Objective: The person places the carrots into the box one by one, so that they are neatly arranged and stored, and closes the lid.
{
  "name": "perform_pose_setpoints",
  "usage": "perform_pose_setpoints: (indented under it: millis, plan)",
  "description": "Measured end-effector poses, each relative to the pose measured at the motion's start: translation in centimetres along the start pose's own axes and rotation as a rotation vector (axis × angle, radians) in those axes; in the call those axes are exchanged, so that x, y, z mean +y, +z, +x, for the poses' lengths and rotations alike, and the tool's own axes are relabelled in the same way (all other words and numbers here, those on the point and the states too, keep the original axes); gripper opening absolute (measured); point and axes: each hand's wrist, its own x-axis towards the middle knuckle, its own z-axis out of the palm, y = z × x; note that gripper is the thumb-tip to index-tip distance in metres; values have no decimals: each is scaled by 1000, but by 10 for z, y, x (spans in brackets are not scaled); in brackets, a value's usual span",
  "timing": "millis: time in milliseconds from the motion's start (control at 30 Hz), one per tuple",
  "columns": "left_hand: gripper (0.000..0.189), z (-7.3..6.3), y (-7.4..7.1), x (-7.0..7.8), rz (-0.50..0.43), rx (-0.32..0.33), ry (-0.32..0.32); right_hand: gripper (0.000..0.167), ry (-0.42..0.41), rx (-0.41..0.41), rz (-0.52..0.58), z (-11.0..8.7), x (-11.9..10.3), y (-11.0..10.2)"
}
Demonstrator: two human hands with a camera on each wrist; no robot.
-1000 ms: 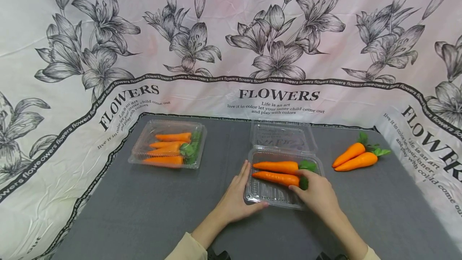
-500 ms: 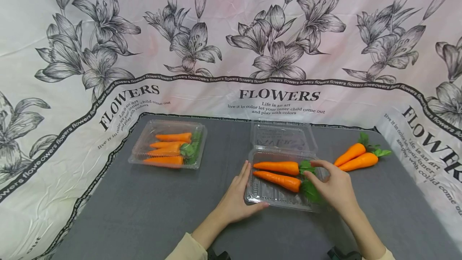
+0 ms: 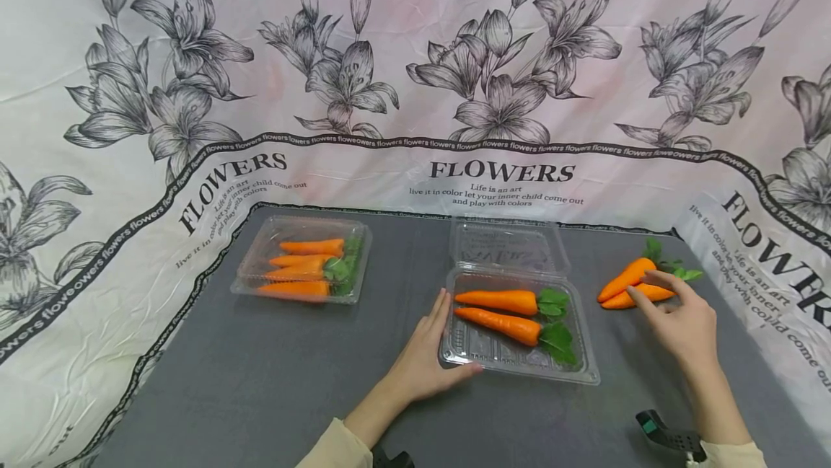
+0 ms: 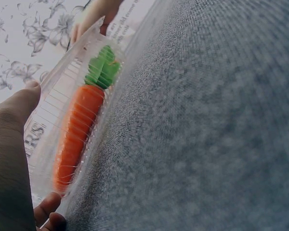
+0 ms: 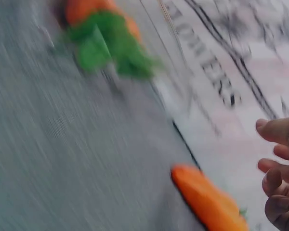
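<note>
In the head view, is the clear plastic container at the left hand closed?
No, its transparent lid lies open beyond the base's far edge, leaving the two carrots inside uncovered.

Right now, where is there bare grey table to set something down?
Bare: the table between closed container and open container, and in front of the closed one. Crowded: where the left hand meets the open container, and around the loose carrots by the right hand.
</note>
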Motion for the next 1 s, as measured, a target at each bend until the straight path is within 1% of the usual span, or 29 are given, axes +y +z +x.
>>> perform_pose_setpoints:
  millis: [67,133,233,300,400,533,633,733,900,1000]
  plan:
    - [124,-1,0,0,-3,-3,-4,56,51,12,51,6,17,-3]
    - [123,-1,0,0,-5,-6,-8,63,84,6,86,11,33,-4]
    - [123,-2,0,-1,-5,-11,-16,79,126,-61,94,17,55,-4]
    - [123,-2,0,-1,-3,-13,-18,84,136,-108,58,18,66,-2]
    - [123,-2,-1,-1,-3,-18,-22,86,151,-153,42,17,79,2]
    - [123,-2,-1,0,-6,-23,-23,85,160,-137,103,14,85,5]
    - [123,-2,0,0,-6,-19,-22,83,126,-125,145,14,88,6]
    - [123,-2,0,0,-1,-13,-25,79,68,-132,142,16,91,6]
    - [123,-1,-1,0,-3,-12,-24,65,-14,-150,85,16,97,4]
    - [123,0,-1,-1,-3,-8,-21,57,-63,-140,40,18,97,3]
